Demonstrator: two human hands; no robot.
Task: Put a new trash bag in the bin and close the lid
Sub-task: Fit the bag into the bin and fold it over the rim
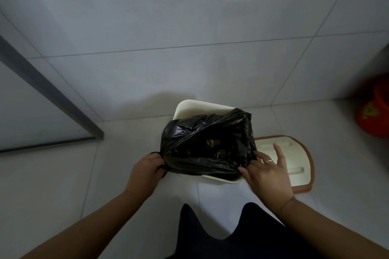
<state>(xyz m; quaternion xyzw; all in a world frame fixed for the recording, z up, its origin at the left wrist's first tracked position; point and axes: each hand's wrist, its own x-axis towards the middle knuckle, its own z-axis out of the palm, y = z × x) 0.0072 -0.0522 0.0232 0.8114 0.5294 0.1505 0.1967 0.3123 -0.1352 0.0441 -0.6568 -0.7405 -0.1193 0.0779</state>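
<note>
A black trash bag is spread over the mouth of a cream bin that stands on the tiled floor against the wall. The bag covers the bin's front and right rim, while the back-left rim shows bare. My left hand grips the bag's edge at the front-left corner. At the front-right corner my right hand pinches the bag with thumb and forefinger, its other fingers spread. The cream lid with a brown rim lies flat on the floor to the right of the bin, partly under my right hand.
A grey metal door frame runs down to the floor at the left. An orange-red bucket sits at the right edge. My dark trouser legs fill the bottom centre. Grey wall tiles rise behind the bin.
</note>
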